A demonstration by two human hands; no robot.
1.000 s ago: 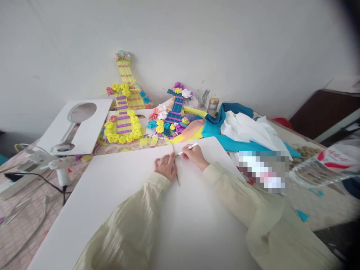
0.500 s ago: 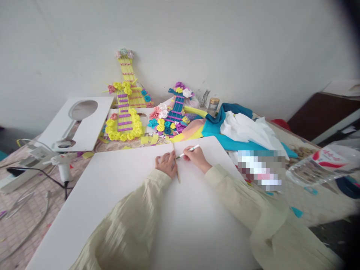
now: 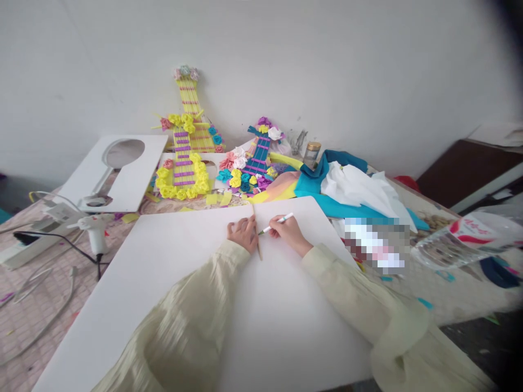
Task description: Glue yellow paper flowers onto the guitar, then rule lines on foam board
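Note:
A large white board lies in front of me under both forearms. My left hand rests on its far part, fingers spread, pressing down a thin wooden stick that runs away from me. Part of the stick is hidden by the fingers. Just right of it, my right hand is closed around a white marker pen in a writing grip. The pen's dark green tip touches or nearly touches the board close beside the stick; any drawn line is too faint to make out.
Flower-decorated yellow and blue guitar-shaped crafts stand along the wall. On the left are a cut-out white board, a glue gun and a power strip. Teal cloth, a glass jar and a plastic bottle are rightward.
The marker tip has moved slightly toward me along the stick, with my right hand following. My left hand stays pressed in place. The whole view has shifted a little.

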